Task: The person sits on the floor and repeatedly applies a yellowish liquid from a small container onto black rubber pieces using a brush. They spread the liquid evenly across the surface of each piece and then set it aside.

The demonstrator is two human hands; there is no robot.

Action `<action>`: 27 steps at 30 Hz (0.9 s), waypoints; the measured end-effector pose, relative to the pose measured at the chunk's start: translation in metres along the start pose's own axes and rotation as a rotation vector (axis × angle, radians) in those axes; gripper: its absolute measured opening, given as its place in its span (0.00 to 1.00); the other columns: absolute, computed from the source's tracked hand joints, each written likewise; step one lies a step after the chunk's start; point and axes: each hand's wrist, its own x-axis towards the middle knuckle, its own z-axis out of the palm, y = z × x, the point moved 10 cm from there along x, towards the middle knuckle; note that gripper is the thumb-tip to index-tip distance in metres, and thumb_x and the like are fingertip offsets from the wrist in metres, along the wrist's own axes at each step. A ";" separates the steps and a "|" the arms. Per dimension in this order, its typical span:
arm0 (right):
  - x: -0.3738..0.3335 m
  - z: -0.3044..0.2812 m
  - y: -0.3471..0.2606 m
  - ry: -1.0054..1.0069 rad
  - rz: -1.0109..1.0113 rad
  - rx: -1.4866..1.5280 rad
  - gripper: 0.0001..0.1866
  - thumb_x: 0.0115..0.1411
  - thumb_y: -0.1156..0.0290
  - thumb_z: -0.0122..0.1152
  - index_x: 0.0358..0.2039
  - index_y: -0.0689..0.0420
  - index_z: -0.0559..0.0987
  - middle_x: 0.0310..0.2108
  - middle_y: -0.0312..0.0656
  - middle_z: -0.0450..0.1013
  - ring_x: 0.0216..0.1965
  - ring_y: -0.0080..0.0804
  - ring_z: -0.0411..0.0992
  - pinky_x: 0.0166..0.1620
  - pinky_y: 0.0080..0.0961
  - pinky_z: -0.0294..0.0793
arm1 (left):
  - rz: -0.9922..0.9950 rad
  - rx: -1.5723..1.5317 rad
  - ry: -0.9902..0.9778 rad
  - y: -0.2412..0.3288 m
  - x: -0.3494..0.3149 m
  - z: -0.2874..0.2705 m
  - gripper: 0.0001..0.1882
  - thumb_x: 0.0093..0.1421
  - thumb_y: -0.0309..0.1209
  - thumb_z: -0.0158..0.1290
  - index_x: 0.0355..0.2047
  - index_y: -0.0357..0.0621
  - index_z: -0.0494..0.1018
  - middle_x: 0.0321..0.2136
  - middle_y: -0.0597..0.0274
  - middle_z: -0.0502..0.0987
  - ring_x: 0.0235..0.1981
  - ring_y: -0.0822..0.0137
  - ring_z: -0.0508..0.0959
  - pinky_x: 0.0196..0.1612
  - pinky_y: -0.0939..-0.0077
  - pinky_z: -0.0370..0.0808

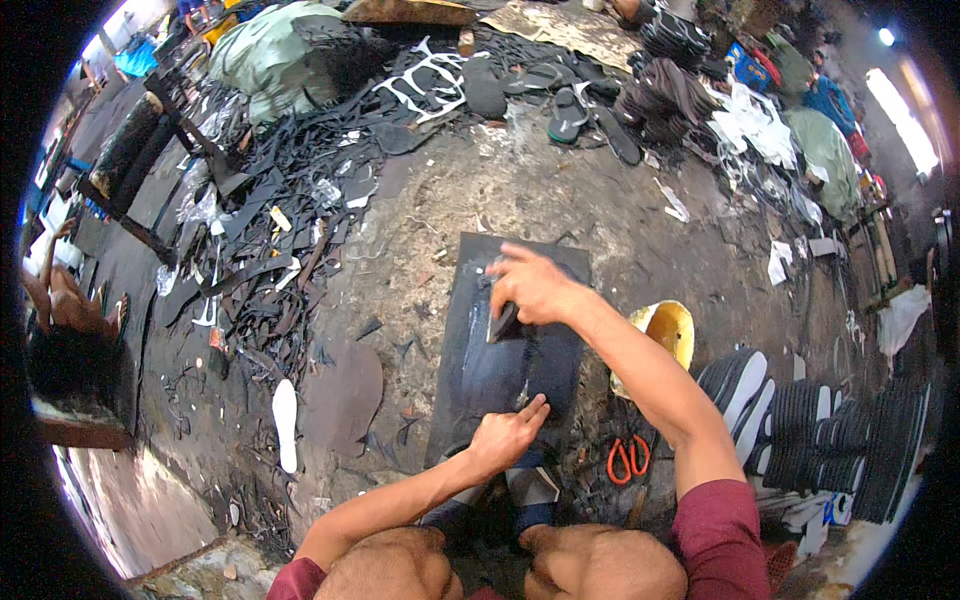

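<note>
Currently, a rectangular flat black sheet (470, 350) with a smeared, dull sheen lies on the stained, dark floor (420, 240), directly before the seated person's bare knees. Right hand (530, 287): reaching over the sheet's far half, fingers curled around a small dark flat-edged piece (504, 324) and seemingly gripping it; hand blurred, exact kind of piece cannot be told. Left hand (508, 438): over the near half of the same sheet, loosely open, forefinger extended forward; whether the fingertips press cannot be told. Right of the sheet, partly behind the right forearm: a yellow round open-mouthed container (672, 335), its inside facing up. Nearer the person, a pair of scissors with orange loop handles (629, 460) lies on the floor. Farther right, black shoe soles with white faces (738, 395) stand in packed rows. Left of the sheet: a brown sole-shaped flat piece (342, 397), and beyond it a narrow white insole-shaped piece (286, 425). Upper left, a spread heap of black cut scraps (290, 245); at its far side, a white lattice-like offcut (430, 82) near a pale green bulging sack (260, 60)
</note>
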 end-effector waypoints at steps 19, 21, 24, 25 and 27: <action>-0.143 -0.018 -0.001 0.191 0.936 0.034 0.19 0.63 0.59 0.63 0.55 0.42 0.80 0.38 0.48 0.83 0.39 0.53 0.82 0.42 0.48 0.81 | -0.088 -0.051 0.137 -0.018 -0.004 -0.024 0.23 0.59 0.25 0.55 0.56 0.44 0.75 0.61 0.55 0.75 0.30 0.50 0.85 0.29 0.57 0.83; -0.129 -0.037 0.006 0.140 0.944 -0.016 0.20 0.63 0.58 0.62 0.56 0.43 0.80 0.34 0.51 0.82 0.37 0.53 0.82 0.40 0.51 0.81 | -0.093 -0.033 0.141 -0.022 -0.005 -0.021 0.23 0.59 0.25 0.55 0.57 0.46 0.75 0.62 0.55 0.75 0.30 0.50 0.85 0.29 0.57 0.83; -0.107 -0.042 0.054 0.186 0.874 -0.060 0.18 0.62 0.58 0.64 0.53 0.40 0.81 0.33 0.48 0.83 0.37 0.53 0.82 0.38 0.50 0.80 | -0.173 -0.061 0.058 -0.009 0.006 -0.022 0.21 0.59 0.25 0.57 0.54 0.46 0.77 0.62 0.55 0.74 0.33 0.51 0.86 0.33 0.58 0.83; -0.100 -0.034 0.048 0.174 0.852 -0.028 0.17 0.62 0.58 0.64 0.52 0.39 0.81 0.34 0.47 0.83 0.37 0.52 0.82 0.38 0.49 0.80 | -0.145 -0.129 0.166 -0.012 0.001 -0.030 0.21 0.59 0.26 0.58 0.54 0.46 0.77 0.61 0.55 0.75 0.35 0.51 0.86 0.36 0.57 0.83; -0.095 -0.016 0.026 0.124 0.798 0.046 0.15 0.61 0.60 0.64 0.49 0.38 0.83 0.36 0.45 0.83 0.38 0.50 0.82 0.38 0.49 0.81 | -0.087 -0.262 0.382 -0.023 -0.016 -0.044 0.20 0.59 0.26 0.61 0.52 0.47 0.78 0.60 0.55 0.77 0.40 0.53 0.86 0.41 0.55 0.83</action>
